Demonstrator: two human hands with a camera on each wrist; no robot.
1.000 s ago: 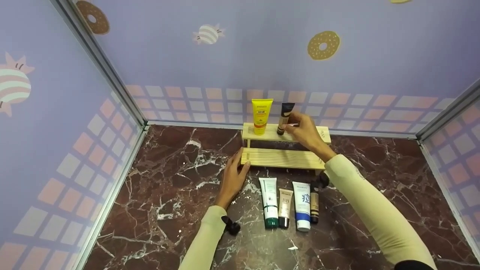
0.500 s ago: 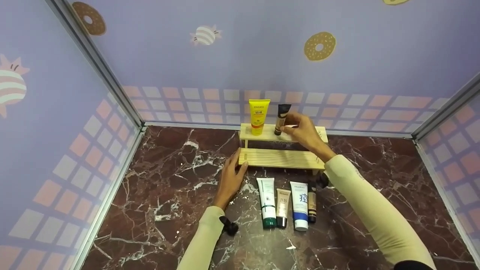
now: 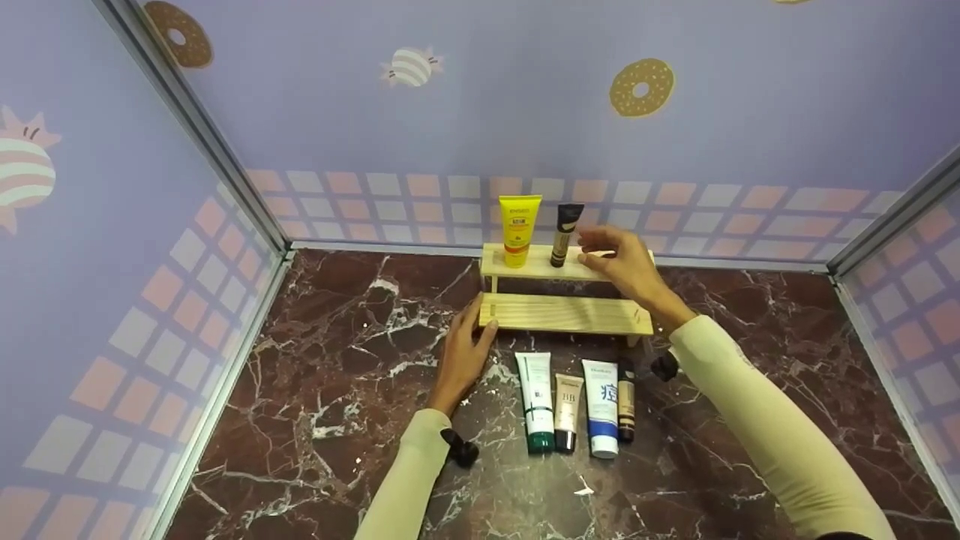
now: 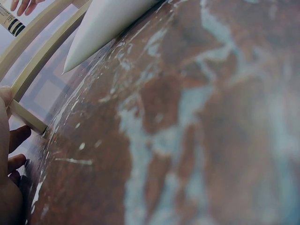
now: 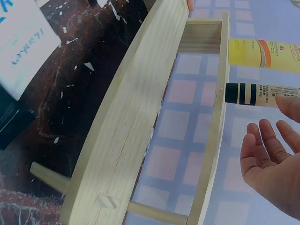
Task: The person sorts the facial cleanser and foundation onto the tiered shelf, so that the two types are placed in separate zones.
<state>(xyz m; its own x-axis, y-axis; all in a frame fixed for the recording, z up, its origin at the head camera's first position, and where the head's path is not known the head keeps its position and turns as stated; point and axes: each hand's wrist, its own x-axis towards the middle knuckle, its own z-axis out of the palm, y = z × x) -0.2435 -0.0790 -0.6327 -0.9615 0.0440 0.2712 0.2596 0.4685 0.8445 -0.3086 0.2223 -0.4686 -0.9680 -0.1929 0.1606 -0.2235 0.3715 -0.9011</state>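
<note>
A two-step wooden display stand (image 3: 562,313) stands against the back wall. My left hand (image 3: 463,361) holds the left end of its lower step, thumb at the front edge and fingers along the side. On the upper step a yellow squeeze tube (image 3: 518,231) stands upright on its cap. Beside it is a slim black-and-beige cosmetic tube (image 3: 565,236), also upright. My right hand (image 3: 626,264) is just right of this slim tube, fingers loosely bent with nothing in them. In the right wrist view, the thumb overlaps the slim tube (image 5: 265,94); contact cannot be judged there.
Before the stand lie a white tube with a green cap (image 3: 537,401), a beige BB cream tube (image 3: 568,412), a white tube with a blue band (image 3: 601,409) and a dark-and-beige tube (image 3: 626,405). Patterned wall panels (image 3: 450,135) enclose the marbled surface (image 3: 360,450).
My right hand has let go of the slim black-and-beige tube and drawn slightly right. That tube now stands by itself on the upper step. My left hand stays at the stand.
</note>
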